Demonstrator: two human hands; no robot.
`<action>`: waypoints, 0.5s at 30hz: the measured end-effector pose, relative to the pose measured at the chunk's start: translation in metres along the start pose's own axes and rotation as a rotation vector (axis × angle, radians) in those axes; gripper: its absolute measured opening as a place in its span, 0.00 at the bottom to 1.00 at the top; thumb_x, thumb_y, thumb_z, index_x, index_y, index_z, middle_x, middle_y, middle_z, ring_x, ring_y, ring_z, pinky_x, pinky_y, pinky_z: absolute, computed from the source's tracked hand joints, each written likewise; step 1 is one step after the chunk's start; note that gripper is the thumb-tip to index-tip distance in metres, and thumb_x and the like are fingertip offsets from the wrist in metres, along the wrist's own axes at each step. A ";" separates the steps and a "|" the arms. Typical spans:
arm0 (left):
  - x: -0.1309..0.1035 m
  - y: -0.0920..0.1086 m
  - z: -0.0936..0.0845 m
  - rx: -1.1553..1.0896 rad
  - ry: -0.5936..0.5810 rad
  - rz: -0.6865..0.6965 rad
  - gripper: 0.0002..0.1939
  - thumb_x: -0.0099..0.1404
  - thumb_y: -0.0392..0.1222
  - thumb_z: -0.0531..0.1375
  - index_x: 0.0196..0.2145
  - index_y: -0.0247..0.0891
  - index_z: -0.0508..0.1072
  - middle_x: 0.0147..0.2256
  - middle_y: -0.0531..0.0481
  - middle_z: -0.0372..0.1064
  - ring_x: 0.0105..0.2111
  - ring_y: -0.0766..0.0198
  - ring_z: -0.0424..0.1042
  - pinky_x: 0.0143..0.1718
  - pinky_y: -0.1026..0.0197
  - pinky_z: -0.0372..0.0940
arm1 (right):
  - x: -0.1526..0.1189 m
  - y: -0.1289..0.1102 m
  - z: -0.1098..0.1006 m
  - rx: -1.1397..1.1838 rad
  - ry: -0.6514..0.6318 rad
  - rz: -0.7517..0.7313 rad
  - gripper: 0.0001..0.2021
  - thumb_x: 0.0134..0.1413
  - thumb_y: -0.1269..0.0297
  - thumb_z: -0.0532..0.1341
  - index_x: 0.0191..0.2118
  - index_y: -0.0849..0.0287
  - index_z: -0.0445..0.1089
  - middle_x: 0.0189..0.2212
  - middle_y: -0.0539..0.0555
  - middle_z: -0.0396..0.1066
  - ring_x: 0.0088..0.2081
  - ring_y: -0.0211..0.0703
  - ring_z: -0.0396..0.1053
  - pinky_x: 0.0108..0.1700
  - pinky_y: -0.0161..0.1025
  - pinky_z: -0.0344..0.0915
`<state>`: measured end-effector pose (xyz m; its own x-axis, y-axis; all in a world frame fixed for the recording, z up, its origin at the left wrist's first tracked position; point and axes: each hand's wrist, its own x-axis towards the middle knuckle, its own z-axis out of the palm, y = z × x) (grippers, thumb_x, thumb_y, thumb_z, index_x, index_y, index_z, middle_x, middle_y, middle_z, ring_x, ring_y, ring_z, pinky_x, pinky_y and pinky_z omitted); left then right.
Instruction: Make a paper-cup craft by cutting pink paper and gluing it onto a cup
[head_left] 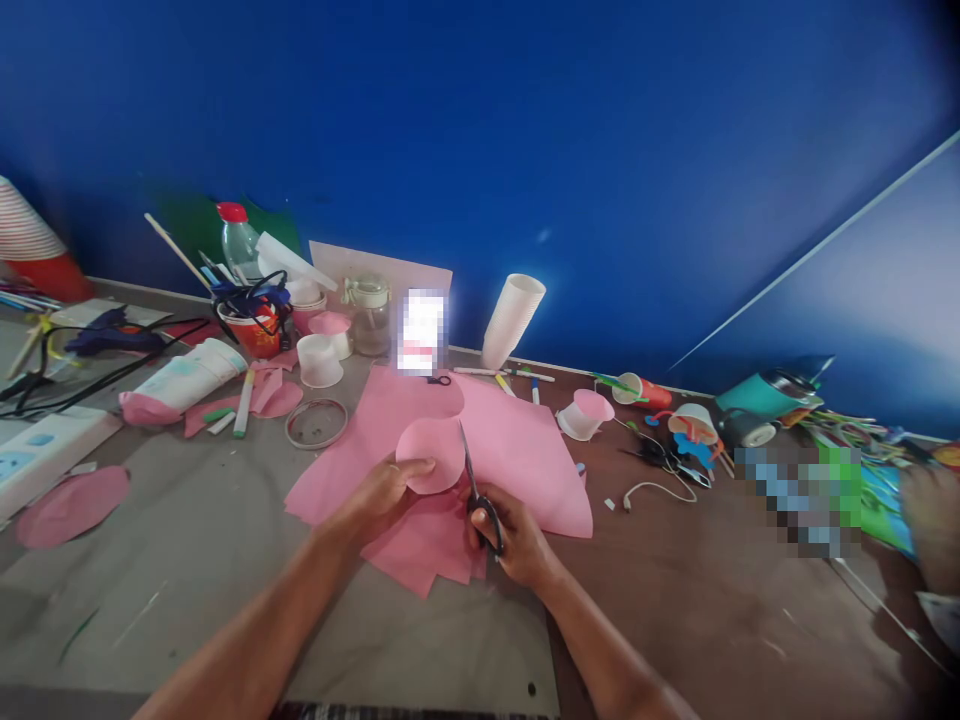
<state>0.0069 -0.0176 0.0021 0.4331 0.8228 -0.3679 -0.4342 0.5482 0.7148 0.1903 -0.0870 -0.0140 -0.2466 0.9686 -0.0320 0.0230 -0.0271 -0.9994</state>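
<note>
Pink paper disc (pixel 442 465) was pinched in the left hand (pixel 386 487); black-handled scissors (pixel 491 522) were in the right hand (pixel 517 540).

Left hand gripped the disc at its lower-left edge, thumb on top; right hand was closed round the scissors' handles, blades pointing up and away along the disc's right edge, cutting contact too small to tell. Disc was held above a spread of larger pink sheets (pixel 525 450) on the table (pixel 247 600), mid-view. Round lid (pixel 316 425) lay left of the sheets, near a white cup (pixel 320 362). Behind: glass jar (pixel 370 325), a pixelated bright screen (pixel 422 330) and a tilted stack of white cups (pixel 514 320) by the blue wall (pixel 480 150). Pink-topped cup (pixel 585 415) stood just beside the sheets, right side.
</note>
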 end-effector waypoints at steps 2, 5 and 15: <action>0.000 0.000 0.000 0.003 -0.002 0.001 0.08 0.53 0.34 0.65 0.33 0.31 0.78 0.33 0.40 0.79 0.39 0.49 0.77 0.41 0.55 0.71 | 0.000 0.000 0.000 -0.005 -0.004 0.008 0.29 0.52 0.35 0.58 0.41 0.60 0.66 0.18 0.46 0.62 0.20 0.35 0.59 0.24 0.33 0.56; -0.001 0.003 0.003 0.016 0.027 0.003 0.07 0.54 0.33 0.63 0.33 0.30 0.77 0.32 0.40 0.78 0.39 0.49 0.77 0.41 0.53 0.72 | 0.000 -0.001 -0.001 -0.020 -0.010 0.024 0.30 0.51 0.34 0.59 0.41 0.60 0.67 0.18 0.46 0.62 0.21 0.35 0.59 0.24 0.33 0.56; -0.005 0.003 0.005 0.091 0.010 0.081 0.13 0.60 0.44 0.64 0.37 0.30 0.77 0.31 0.38 0.78 0.40 0.47 0.76 0.41 0.54 0.71 | 0.000 -0.001 0.000 -0.032 0.023 0.033 0.30 0.50 0.35 0.60 0.42 0.61 0.67 0.18 0.46 0.61 0.21 0.34 0.58 0.24 0.33 0.56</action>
<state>0.0075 -0.0205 0.0093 0.3911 0.8658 -0.3121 -0.3942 0.4640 0.7933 0.1901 -0.0872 -0.0130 -0.2230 0.9727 -0.0641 0.0614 -0.0516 -0.9968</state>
